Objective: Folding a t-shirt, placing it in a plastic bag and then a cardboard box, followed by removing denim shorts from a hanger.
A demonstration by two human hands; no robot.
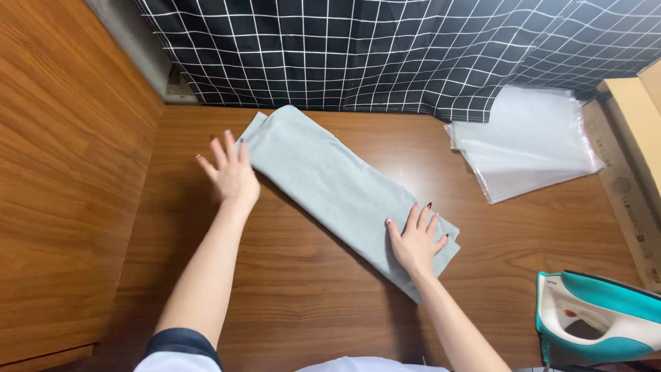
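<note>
- A folded grey cloth (330, 182), soft and matte, lies as a long strip slanting across the wooden table (310, 303), from far left toward near right.
- The left hand (231, 172) is at the cloth's far end, fingers spread wide and loose, gripping nothing; its fingertips sit right at the fabric's edge.
- The right hand (416, 238) presses flat on the cloth's near end, fingers fanned out, palm down, not clenched.
- The table shows a glossy, reddish wood grain.
- A stack of clear plastic bags (527, 148), thin and shiny, lies to the far right, well apart from the cloth.
- A teal-and-white iron (599, 317) stands at the near right.
- A black curtain (385, 48) with a white grid hangs behind.
</note>
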